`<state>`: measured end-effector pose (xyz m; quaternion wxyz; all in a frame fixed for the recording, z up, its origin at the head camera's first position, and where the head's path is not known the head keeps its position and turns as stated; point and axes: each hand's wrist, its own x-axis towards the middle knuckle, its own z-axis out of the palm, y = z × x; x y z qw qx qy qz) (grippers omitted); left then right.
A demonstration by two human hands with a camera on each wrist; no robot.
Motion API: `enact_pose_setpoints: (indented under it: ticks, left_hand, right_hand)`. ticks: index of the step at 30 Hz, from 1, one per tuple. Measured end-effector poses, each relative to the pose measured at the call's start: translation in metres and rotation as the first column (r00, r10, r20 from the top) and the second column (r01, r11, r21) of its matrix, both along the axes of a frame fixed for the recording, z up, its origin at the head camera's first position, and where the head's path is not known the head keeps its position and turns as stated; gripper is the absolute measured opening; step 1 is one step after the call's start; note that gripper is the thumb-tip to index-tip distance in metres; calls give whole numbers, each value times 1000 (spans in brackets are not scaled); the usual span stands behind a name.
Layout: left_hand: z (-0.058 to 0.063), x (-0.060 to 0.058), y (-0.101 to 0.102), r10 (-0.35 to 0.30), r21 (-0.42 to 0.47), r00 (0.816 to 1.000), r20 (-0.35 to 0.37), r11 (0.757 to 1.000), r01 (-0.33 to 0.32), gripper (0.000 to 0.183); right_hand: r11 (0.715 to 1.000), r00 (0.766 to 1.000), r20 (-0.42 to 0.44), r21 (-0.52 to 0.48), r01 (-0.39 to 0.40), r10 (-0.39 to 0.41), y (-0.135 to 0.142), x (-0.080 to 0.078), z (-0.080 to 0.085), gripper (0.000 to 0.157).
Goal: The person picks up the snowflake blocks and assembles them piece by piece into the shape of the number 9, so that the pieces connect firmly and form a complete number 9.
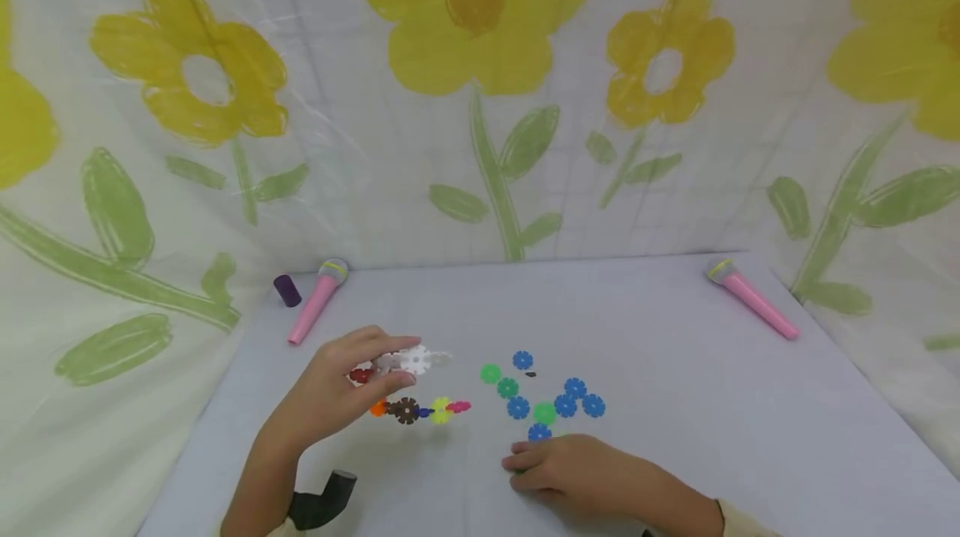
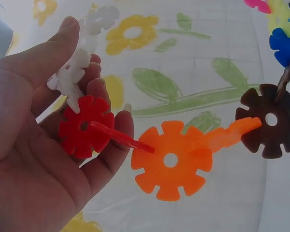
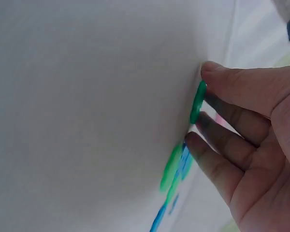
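Left of the yellow snowflake disc (image 1: 441, 410), the left hand (image 1: 337, 388) pinches a white snowflake disc (image 1: 416, 359) between thumb and fingers. The interlocked chain (image 1: 407, 410) has its lower run lying left to right through the yellow disc, and its white end pointing right, beyond that disc. Right of the yellow disc, well apart from it, blue and green discs (image 1: 518, 408) lie on the surface (image 1: 712, 420). Also rightward but closer to the person, the right hand (image 1: 573, 470), the nearer one, pinches a dark green disc (image 3: 198, 102) by its rim. No brand, label or writing is legible.
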<state>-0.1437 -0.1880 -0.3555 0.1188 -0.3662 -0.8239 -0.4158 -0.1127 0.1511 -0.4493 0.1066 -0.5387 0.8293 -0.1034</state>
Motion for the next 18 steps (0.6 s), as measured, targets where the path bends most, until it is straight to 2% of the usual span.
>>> enact_pose_setpoints:
  ticks: [2,5,9,13,18]
  left_hand:
    - [0,0,0,-2,-6,1000,-2,1000,2,43]
    - [0,-1,2,-10,-10,1000,-11,1000,10,43]
    - [-1,-1,5,-41,17,998,47,999,40,39]
    - [-5,-2,8,-43,35,984,174,999,38,35]
    - [-10,-3,13,-6,54,965,263,999,-9,38]
  right_hand:
    - [998,998,31,-19,63,-62,11,-5,-1,35]
    - [987,981,133,-62,148,-138,26,-14,-3,32]
    - [965,954,204,-93,243,-221,38,-27,-6,29]
    - [951,947,171,-103,292,-272,42,-32,-7,28]
    - [934,945,76,-144,326,-318,43,-35,-6,25]
